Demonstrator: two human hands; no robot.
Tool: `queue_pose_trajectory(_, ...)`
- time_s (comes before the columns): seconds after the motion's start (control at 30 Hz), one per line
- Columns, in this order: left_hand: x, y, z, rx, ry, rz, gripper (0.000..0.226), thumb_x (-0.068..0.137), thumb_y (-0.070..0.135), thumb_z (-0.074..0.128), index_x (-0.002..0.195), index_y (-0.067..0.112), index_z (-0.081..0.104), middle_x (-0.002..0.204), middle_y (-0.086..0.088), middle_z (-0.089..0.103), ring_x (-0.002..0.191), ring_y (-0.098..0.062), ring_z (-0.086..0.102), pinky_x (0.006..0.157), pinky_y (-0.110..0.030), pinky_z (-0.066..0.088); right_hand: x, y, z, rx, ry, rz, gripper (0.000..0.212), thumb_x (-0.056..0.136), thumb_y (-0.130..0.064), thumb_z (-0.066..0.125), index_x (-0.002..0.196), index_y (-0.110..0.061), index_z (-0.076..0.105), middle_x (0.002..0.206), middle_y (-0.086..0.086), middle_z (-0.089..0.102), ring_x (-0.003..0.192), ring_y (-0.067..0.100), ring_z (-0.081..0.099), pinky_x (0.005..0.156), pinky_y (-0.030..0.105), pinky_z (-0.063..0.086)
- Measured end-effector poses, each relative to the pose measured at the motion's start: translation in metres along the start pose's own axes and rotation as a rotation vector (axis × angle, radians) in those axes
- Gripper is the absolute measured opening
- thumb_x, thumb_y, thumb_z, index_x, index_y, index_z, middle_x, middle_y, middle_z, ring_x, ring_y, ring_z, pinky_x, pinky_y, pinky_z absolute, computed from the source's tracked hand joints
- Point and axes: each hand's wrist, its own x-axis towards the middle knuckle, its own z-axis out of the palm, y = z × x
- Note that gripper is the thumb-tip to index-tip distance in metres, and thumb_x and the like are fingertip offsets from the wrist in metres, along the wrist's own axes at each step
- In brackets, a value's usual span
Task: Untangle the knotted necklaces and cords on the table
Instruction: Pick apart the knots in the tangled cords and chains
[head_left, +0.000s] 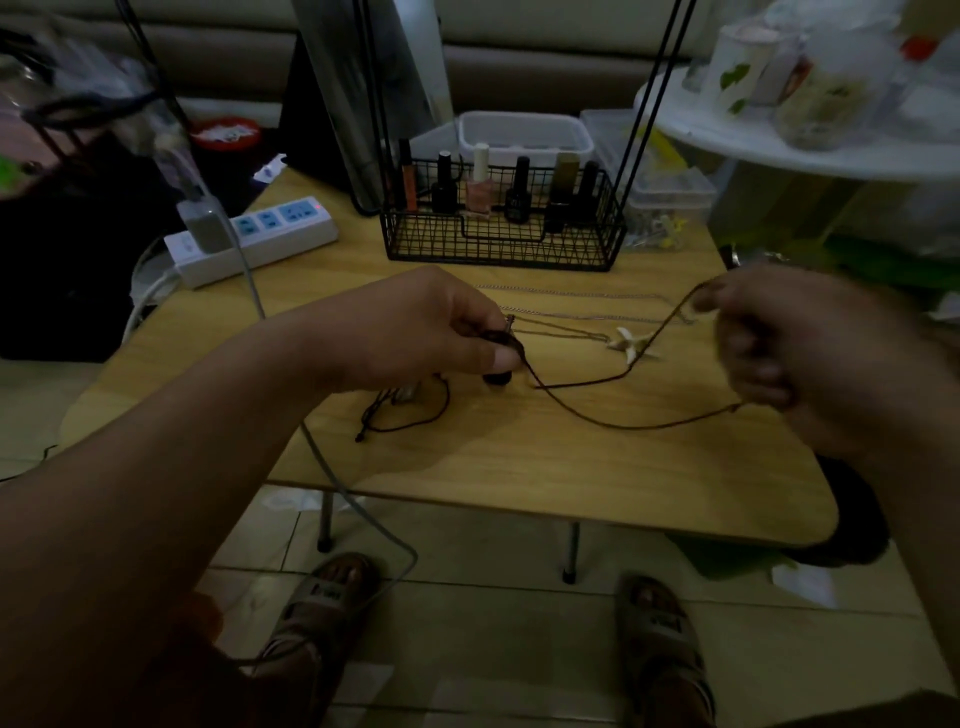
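Note:
A brown cord (623, 425) loops over the wooden table (519, 467). My left hand (431, 327) pinches its knotted end near the table's middle. My right hand (779, 343), blurred, grips the other part of the cord at the right and holds it stretched above the table. A pale starfish pendant (631, 344) on a thin cord lies between my hands. A dark cord tangle (400, 410) lies below my left hand, beside a small dark pendant (497, 376). Thin silver chains (571, 296) lie stretched behind the pendant.
A black wire basket (498, 244) with nail polish bottles stands at the table's back. A white power strip (254, 239) sits at the back left, its grey cable (332, 467) running off the front edge. A clear plastic box (670, 197) is at back right.

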Motion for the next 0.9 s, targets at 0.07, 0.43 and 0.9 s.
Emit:
queue_pose_trajectory(0.07, -0.001, 0.003, 0.001, -0.018, -0.015, 0.015, 0.009, 0.096, 0.036, 0.071, 0.097, 0.035, 0.079, 0.097, 0.004, 0.079, 0.098, -0.040, 0.070, 0.086, -0.064, 0.058, -0.003, 0.006, 0.021, -0.386, -0.043, -0.043, 0.014, 0.103, -0.023, 0.056, 0.100, -0.022, 0.070, 0.080, -0.003, 0.059, 0.063, 0.010, 0.051, 0.055, 0.028, 0.036)
queue_pose_trajectory(0.43, 0.006, 0.006, 0.014, -0.080, -0.022, 0.092, 0.010, 0.094, 0.020, 0.075, 0.103, 0.024, 0.077, 0.099, 0.006, 0.078, 0.096, -0.010, 0.073, 0.089, -0.034, 0.060, 0.003, 0.021, 0.080, -0.526, -0.383, -0.269, 0.048, 0.086, -0.020, 0.076, 0.129, -0.034, 0.058, 0.127, -0.014, 0.061, 0.117, 0.009, 0.058, 0.092, 0.034, 0.051)
queue_pose_trajectory(0.9, 0.001, 0.004, 0.000, 0.043, -0.009, 0.016, 0.012, 0.089, 0.032, 0.079, 0.099, 0.032, 0.072, 0.096, 0.013, 0.078, 0.089, -0.012, 0.074, 0.080, -0.049, 0.061, 0.018, 0.011, 0.054, 0.055, -0.297, -0.094, 0.018, 0.102, -0.015, 0.055, 0.089, -0.010, 0.067, 0.059, -0.004, 0.034, 0.052, 0.011, 0.028, 0.046, 0.026, 0.023)
